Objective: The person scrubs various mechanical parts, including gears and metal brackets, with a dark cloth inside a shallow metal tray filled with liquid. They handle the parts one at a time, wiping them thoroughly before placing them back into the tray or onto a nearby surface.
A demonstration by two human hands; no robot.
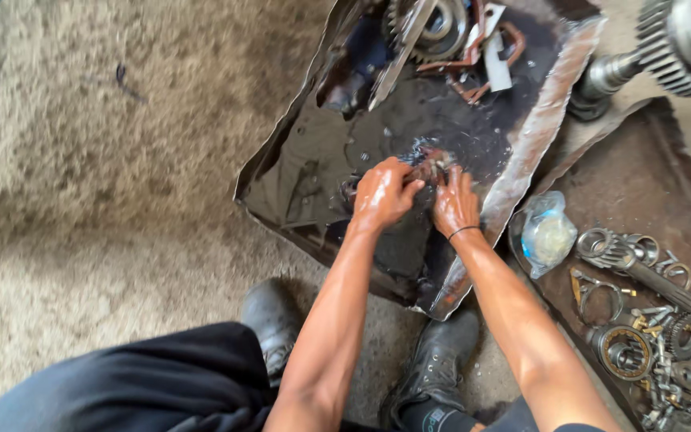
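While both hands (417,196) dip in oil, small part (435,162) sits between fingertips.

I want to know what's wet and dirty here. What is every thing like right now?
Left hand: wet, oily, gripping a small part.
Right hand: wet, oily, on the same small part.
Metal tray: filled with dark liquid.
Plastic bag: lying crumpled.
Gear shaft: lying on the ground.
Loose bearings: lying dry on a rusty sheet.
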